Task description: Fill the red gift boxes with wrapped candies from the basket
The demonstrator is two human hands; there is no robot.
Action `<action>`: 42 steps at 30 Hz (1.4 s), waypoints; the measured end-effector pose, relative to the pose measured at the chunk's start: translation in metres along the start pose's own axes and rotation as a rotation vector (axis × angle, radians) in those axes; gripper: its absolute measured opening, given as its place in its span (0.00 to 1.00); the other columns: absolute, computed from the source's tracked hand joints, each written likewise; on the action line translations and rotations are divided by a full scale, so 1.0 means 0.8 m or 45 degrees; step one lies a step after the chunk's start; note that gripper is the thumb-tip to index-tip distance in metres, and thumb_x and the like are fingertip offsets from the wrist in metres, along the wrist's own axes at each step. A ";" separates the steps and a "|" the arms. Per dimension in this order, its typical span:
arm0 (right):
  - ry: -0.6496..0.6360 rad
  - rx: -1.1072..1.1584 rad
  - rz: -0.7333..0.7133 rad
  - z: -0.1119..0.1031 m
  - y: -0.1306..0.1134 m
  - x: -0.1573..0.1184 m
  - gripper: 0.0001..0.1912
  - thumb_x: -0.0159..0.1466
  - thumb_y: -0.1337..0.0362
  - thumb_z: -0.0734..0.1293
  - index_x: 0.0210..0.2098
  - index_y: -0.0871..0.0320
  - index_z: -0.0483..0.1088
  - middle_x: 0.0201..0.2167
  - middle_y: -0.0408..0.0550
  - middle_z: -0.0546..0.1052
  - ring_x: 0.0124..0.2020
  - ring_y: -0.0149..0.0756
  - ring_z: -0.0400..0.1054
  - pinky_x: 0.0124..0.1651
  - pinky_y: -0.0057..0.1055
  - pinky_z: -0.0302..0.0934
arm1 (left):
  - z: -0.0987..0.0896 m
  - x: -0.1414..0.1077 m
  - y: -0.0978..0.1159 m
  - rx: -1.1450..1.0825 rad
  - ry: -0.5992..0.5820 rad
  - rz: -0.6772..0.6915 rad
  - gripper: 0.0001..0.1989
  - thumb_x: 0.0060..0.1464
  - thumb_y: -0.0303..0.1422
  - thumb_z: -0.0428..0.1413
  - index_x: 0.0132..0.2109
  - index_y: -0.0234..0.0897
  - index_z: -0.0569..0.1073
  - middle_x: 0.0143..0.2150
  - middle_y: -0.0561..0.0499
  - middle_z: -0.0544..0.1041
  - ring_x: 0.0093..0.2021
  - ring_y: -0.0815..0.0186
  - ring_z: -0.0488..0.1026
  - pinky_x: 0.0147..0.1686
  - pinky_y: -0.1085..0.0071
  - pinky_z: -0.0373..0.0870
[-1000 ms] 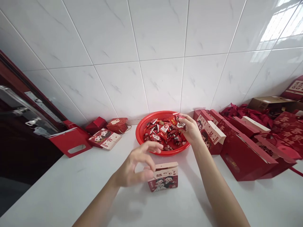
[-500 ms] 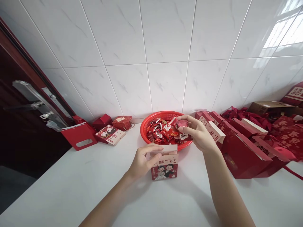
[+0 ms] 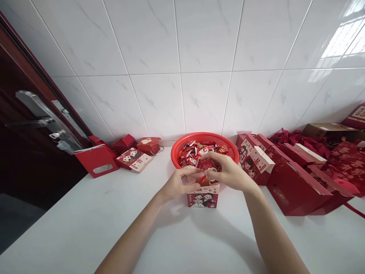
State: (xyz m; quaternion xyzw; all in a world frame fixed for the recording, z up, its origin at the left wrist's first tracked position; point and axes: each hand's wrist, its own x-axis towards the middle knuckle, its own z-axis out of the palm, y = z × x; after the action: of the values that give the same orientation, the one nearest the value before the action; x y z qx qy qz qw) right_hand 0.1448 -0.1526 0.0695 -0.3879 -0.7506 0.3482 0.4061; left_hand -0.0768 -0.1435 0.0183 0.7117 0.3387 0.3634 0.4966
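A: What fills the view at large?

B: A grey-veined, white-tiled wall (image 3: pixel 205 45) backs a smooth white desk (image 3: pixel 71 220). On it, a round, red, perforated plastic basket (image 3: pixel 176 148) holds a heap of glossy red wrapped sweets (image 3: pixel 189 152).

A: And the hands?

B: The left hand (image 3: pixel 175 186) curves, fingers part-open; the right hand (image 3: pixel 229 171) faces it, fingers bent together.

A: Between them?

B: A small red-and-cream cardboard box, printed with two cartoon figures (image 3: pixel 203 199), stands open-topped before the basket. The left fingers flank its rim; whether they grip cannot be told.

A: Smallest?

B: A shiny red packet with white print (image 3: pixel 209 165), pinched by the right fingers at the box's opening.
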 end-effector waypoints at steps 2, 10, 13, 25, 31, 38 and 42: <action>0.000 -0.019 -0.016 0.000 0.000 0.000 0.16 0.58 0.68 0.68 0.46 0.52 0.75 0.40 0.45 0.79 0.37 0.39 0.72 0.38 0.33 0.66 | 0.000 0.001 0.004 -0.002 -0.003 -0.045 0.24 0.49 0.39 0.69 0.54 0.38 0.81 0.54 0.42 0.79 0.57 0.51 0.75 0.57 0.57 0.73; -0.089 0.037 -0.076 0.003 -0.005 0.001 0.11 0.58 0.65 0.72 0.41 0.53 0.74 0.39 0.45 0.80 0.43 0.42 0.75 0.42 0.34 0.69 | -0.002 0.002 -0.001 0.078 -0.054 0.045 0.16 0.53 0.42 0.66 0.44 0.36 0.83 0.44 0.46 0.78 0.49 0.55 0.75 0.49 0.61 0.74; -0.078 -0.037 -0.014 0.009 -0.004 0.004 0.13 0.56 0.67 0.73 0.41 0.54 0.73 0.37 0.43 0.80 0.39 0.40 0.75 0.39 0.32 0.67 | -0.002 0.002 0.000 0.083 -0.040 0.053 0.13 0.53 0.41 0.66 0.41 0.36 0.82 0.41 0.47 0.78 0.45 0.57 0.74 0.47 0.63 0.74; -0.025 -0.134 -0.117 -0.003 -0.006 -0.001 0.07 0.61 0.71 0.63 0.35 0.54 0.71 0.34 0.44 0.77 0.35 0.36 0.71 0.37 0.30 0.64 | 0.000 0.000 0.002 -0.040 -0.055 -0.101 0.25 0.51 0.37 0.68 0.56 0.40 0.80 0.55 0.44 0.81 0.60 0.48 0.74 0.56 0.57 0.74; -0.305 -0.286 -0.134 0.005 -0.014 -0.005 0.10 0.60 0.74 0.65 0.35 0.54 0.75 0.34 0.44 0.80 0.35 0.37 0.73 0.38 0.31 0.64 | 0.001 0.002 0.012 -0.060 -0.074 0.011 0.27 0.49 0.36 0.69 0.56 0.38 0.80 0.56 0.43 0.80 0.61 0.49 0.73 0.62 0.56 0.69; -0.233 -0.355 -0.118 0.001 -0.010 -0.005 0.08 0.63 0.70 0.66 0.37 0.53 0.76 0.38 0.47 0.81 0.41 0.41 0.75 0.41 0.33 0.65 | 0.000 0.001 0.009 -0.035 -0.076 -0.038 0.28 0.50 0.35 0.69 0.59 0.40 0.78 0.60 0.43 0.78 0.64 0.49 0.71 0.63 0.55 0.68; -0.171 -0.350 -0.102 -0.016 -0.011 -0.009 0.06 0.65 0.67 0.65 0.36 0.54 0.75 0.36 0.45 0.81 0.38 0.39 0.74 0.40 0.32 0.65 | -0.002 0.000 0.000 0.034 -0.026 -0.084 0.28 0.50 0.36 0.69 0.59 0.41 0.78 0.62 0.44 0.77 0.64 0.48 0.71 0.62 0.55 0.70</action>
State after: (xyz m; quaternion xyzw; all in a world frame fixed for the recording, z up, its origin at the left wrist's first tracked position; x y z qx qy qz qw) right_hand 0.1564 -0.1604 0.0801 -0.3855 -0.8315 0.2509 0.3115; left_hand -0.0780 -0.1426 0.0184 0.7102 0.3618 0.3351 0.5024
